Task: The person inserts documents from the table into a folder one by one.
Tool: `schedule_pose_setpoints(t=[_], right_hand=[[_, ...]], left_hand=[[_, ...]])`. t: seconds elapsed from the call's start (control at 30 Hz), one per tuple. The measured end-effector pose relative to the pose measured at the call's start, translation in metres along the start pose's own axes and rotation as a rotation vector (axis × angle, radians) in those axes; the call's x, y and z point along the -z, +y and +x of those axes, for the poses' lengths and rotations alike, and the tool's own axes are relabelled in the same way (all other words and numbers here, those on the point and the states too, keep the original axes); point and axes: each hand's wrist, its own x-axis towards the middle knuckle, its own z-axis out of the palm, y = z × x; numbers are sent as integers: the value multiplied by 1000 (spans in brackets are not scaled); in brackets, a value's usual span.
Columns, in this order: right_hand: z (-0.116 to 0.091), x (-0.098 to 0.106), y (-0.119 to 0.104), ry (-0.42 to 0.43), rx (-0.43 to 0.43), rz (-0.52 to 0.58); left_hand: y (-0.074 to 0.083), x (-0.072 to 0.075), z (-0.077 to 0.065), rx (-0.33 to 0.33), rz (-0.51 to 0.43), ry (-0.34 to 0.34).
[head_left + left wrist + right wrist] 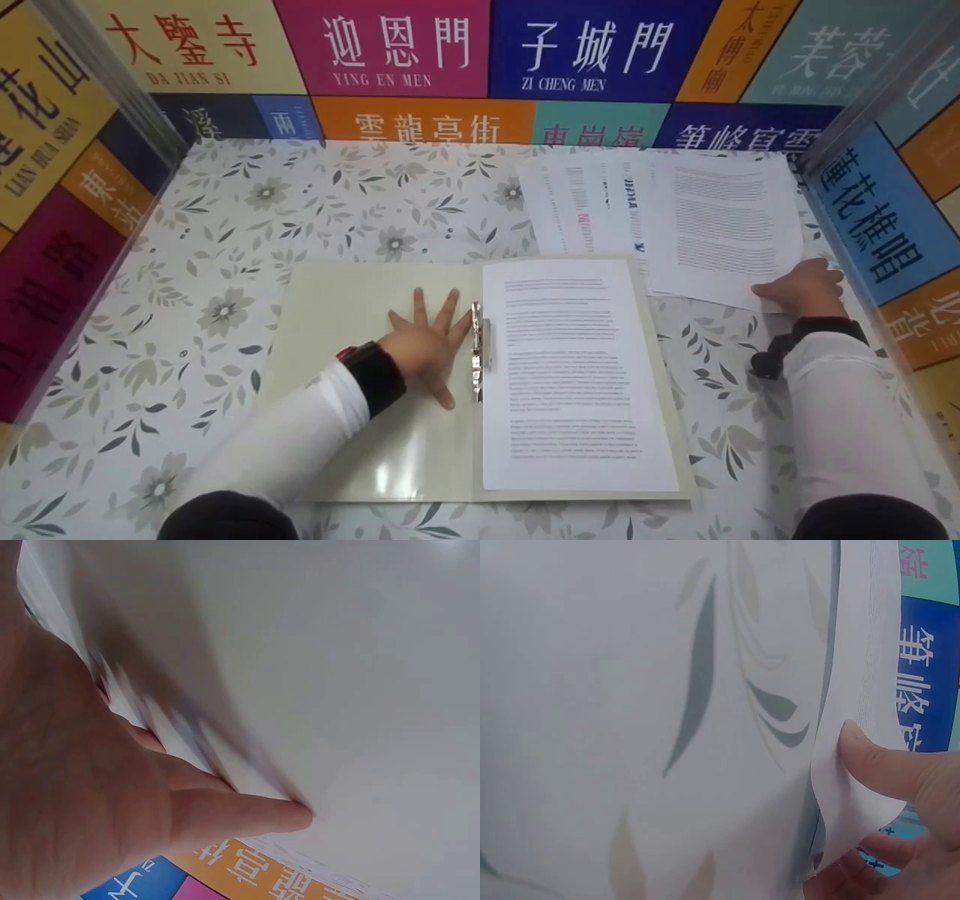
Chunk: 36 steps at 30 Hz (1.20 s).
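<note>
An opened pale folder (337,450) lies on the table, with a metal clip (476,352) along its spine and a printed sheet (570,375) on its right half. My left hand (427,349) rests on the bare left cover with fingers spread, its fingertips near the clip. In the left wrist view the straight fingers (240,814) touch the smooth cover. At the upper right, my right hand (810,289) pinches the lower right corner of a printed paper (720,217) between thumb and fingers. That corner is lifted and bent in the right wrist view, with the thumb (877,765) on top.
Several other printed papers (570,202) lie fanned out to the left of the pinched one, behind the folder. A floral cloth (225,315) covers the table. Panels with coloured signs (397,49) stand along the back and both sides.
</note>
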Motion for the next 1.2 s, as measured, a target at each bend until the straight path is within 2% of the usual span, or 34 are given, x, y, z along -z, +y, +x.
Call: schedule_pose_setpoints(t=[0.37, 0.7, 0.93, 1.2], right_hand=[[-2, -2, -2, 35, 21, -12], [-7, -3, 3, 89, 136, -48], [-5, -3, 6, 56, 125, -25], [3, -2, 11, 52, 108, -65]], left_hand=[[0, -2, -1, -5, -5, 8], [2, -1, -3, -9, 5, 19], [2, -2, -3, -18, -17, 26], [2, -2, -3, -17, -6, 12]])
